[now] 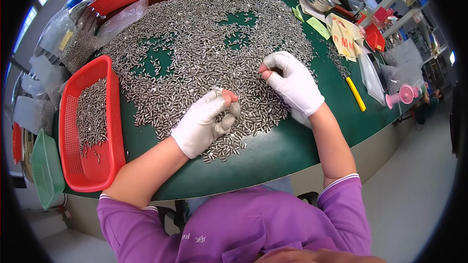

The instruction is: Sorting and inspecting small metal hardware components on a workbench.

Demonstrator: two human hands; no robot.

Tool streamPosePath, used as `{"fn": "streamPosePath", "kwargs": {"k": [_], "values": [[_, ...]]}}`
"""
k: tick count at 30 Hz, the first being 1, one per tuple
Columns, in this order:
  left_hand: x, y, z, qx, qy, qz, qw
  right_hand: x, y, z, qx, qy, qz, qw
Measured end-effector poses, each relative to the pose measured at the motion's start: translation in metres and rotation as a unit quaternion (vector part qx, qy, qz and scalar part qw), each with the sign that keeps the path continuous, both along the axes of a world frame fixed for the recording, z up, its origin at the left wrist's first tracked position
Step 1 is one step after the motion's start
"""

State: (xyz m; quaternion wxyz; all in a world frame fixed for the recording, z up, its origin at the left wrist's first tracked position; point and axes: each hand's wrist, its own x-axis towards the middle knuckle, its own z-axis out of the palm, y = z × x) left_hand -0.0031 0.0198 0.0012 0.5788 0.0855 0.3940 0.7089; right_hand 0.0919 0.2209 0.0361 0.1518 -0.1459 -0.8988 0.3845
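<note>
A wide layer of small silvery metal pins [195, 34] covers the green tabletop in front of me. My left hand [207, 119], in a white glove with bare fingertips, hovers at the near edge of the layer, its fingers curled in. Whatever lies inside its fingers is too small to make out. My right hand [295, 85], gloved the same way, is held over the right part of the pins. Its thumb and forefinger come together in a pinch, and I cannot tell what is between them.
On the left stands a red plastic basket [117, 141] partly filled with pins, beside a green basket [46, 170]. Filled plastic bags [80, 44] lie behind it. To the right are a yellow-handled tool [356, 94], a pink fan [405, 94] and a metal bowl [319, 0].
</note>
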Motion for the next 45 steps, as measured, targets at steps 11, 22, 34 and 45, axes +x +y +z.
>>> {"fn": "streamPosePath", "kwargs": {"k": [11, 22, 34, 45], "values": [[0.004, 0.0, 0.003, 0.012, 0.023, -0.019, 0.999, -0.006, -0.032, -0.007, 0.128, 0.171, 0.211, 0.954], [0.003, 0.001, 0.009, -0.038, 0.014, 0.002, 0.999, -0.007, -0.02, -0.015, 0.256, 0.025, 0.159, 0.953], [0.003, -0.001, 0.005, -0.033, 0.028, 0.001, 0.999, -0.007, -0.02, -0.013, 0.272, 0.104, 0.098, 0.952], [-0.002, -0.004, -0.002, 0.017, -0.004, -0.017, 1.0, -0.014, -0.021, -0.022, 0.287, 0.05, 0.149, 0.945]]}}
